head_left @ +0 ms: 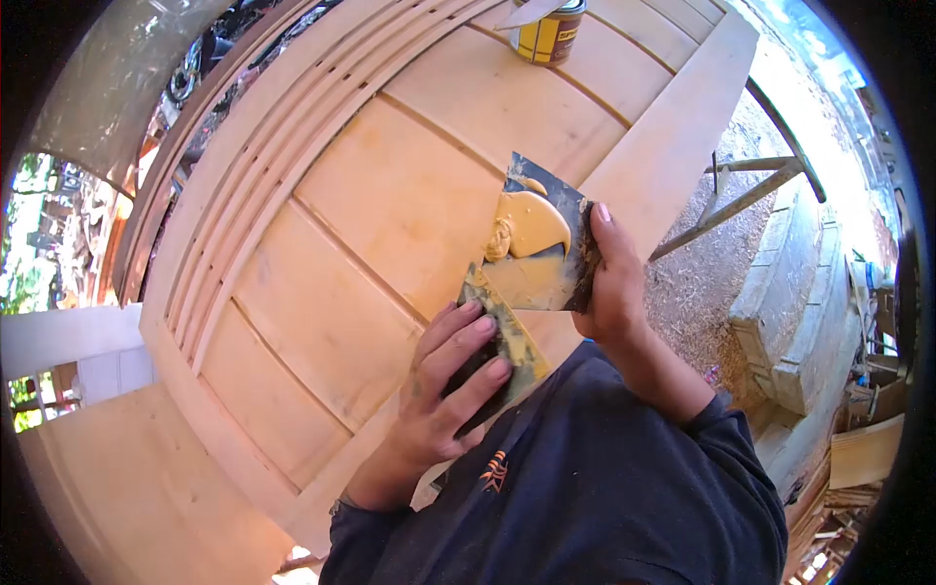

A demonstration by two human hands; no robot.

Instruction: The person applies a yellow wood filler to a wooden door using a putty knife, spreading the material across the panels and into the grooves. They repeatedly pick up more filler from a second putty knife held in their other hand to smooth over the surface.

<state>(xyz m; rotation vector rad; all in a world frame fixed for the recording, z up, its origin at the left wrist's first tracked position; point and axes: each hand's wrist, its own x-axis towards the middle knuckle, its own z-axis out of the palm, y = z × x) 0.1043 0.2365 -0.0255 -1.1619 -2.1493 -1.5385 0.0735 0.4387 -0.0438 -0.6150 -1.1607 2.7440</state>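
My right hand (609,288) grips the edge of a wide metal scraper blade (536,234) that carries a lump of tan wood filler (526,222). My left hand (448,385) is closed around a narrower putty knife (502,336). Its filler-smeared blade touches the lower edge of the wide blade. Both tools are held above an unfinished panelled wooden door (390,195) that lies flat in front of me.
A yellow tin (548,34) with a tool resting on it stands on the door's far end. To the right are a metal stand (751,190), sawdust-covered ground and concrete blocks (790,292). More timber lies at the left and lower left.
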